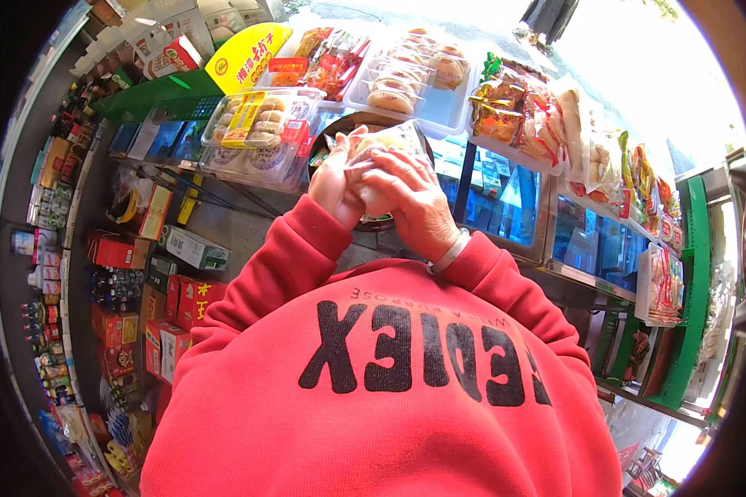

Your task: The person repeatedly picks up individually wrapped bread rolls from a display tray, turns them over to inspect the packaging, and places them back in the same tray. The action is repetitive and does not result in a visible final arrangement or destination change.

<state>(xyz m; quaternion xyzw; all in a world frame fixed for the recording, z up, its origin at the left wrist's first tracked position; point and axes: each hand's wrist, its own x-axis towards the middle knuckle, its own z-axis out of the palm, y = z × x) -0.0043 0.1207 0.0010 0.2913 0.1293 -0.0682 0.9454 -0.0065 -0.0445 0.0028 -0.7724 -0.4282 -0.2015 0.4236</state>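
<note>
While the left hand point(335, 184) holds a clear plastic bag point(404, 137) from the left, the right hand point(412, 199) grips its near part.

2 hands point(419, 197) — 1 clear bag point(399, 139) — 1 white wristband point(451, 252)

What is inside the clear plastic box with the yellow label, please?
Rounded, pale-brown pastries show on both sides of the yellow label; anything directly beneath it is covered.
</note>
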